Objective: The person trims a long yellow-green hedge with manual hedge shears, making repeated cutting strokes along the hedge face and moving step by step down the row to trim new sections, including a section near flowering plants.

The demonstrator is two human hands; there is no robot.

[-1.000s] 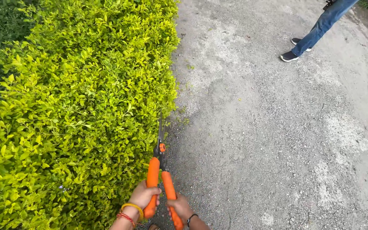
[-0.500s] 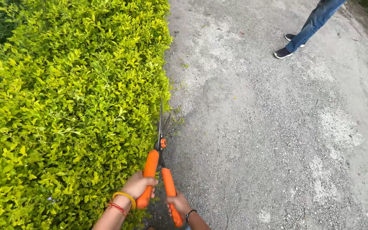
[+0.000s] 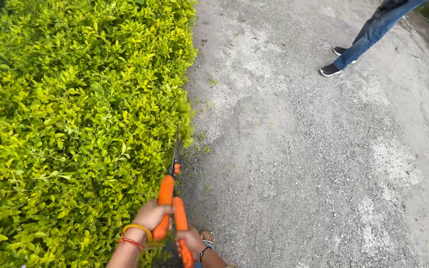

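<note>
I hold orange-handled hedge shears [image 3: 171,198] at the bottom of the view. My left hand [image 3: 151,216], with yellow and red bangles on the wrist, grips the left handle. My right hand [image 3: 192,241], wearing a dark wristband, grips the right handle lower down. The two handles lie close together. The dark blades [image 3: 177,151] point away from me along the right edge of a dense yellow-green hedge [image 3: 75,119] and are blurred against the leaves.
A grey gravel path [image 3: 313,164] runs to the right of the hedge, with a few cut leaves scattered near the hedge edge. Another person's jeans-clad legs and dark shoes [image 3: 346,57] stand at the top right.
The shear handles have come closer together and my hands have shifted slightly. The other person's feet have drifted a little lower and left in view.
</note>
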